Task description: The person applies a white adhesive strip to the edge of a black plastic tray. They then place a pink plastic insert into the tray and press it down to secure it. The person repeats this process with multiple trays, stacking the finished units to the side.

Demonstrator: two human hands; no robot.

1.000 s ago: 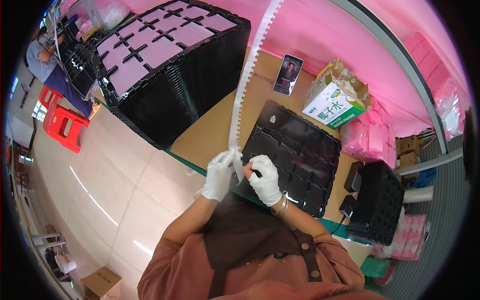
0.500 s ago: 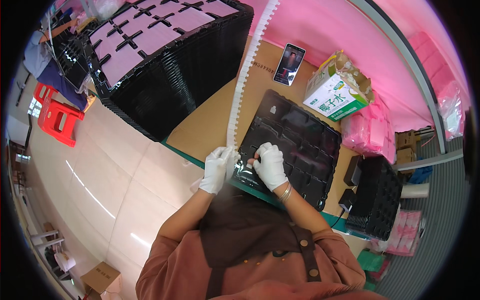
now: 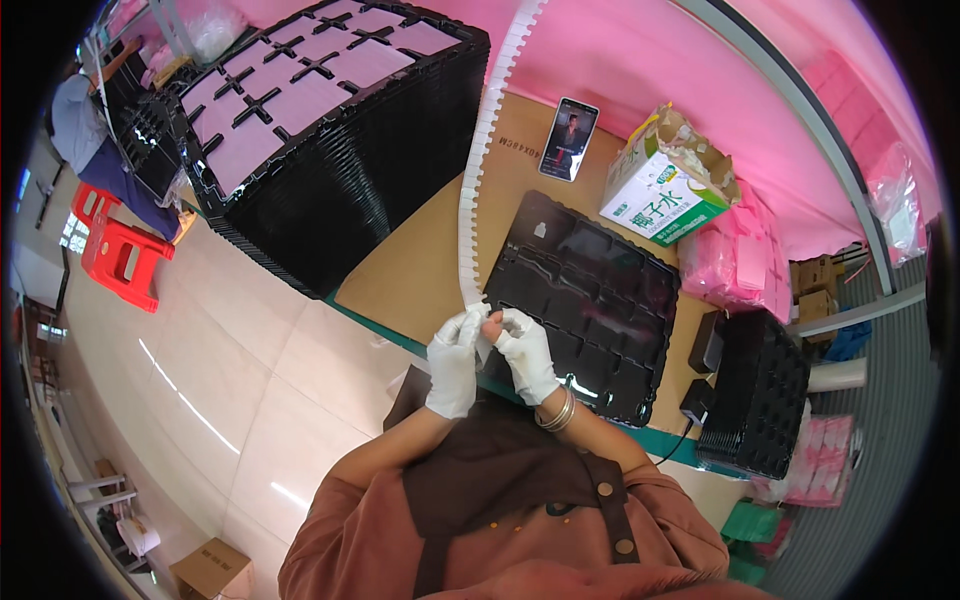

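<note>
A long white strip with a notched edge runs from the top of the view down to my hands. My left hand, in a white glove, is closed on its lower end. My right hand, gloved with the bare thumb showing, is closed in a pinch against the left fingertips. Whether it grips the strip or a small piece from it is hidden by the fingers. Just beyond and to the right of both hands, a black moulded plastic tray lies flat on brown cardboard.
A tall stack of black trays stands at the left. Beyond the flat tray are a phone and a torn carton. Pink packets, a black adapter and smaller trays sit right. A co-worker is far left.
My right hand has moved left and nearer to me, off the tray, to meet my left hand. My left hand has shifted slightly right and nearer, still on the strip.
</note>
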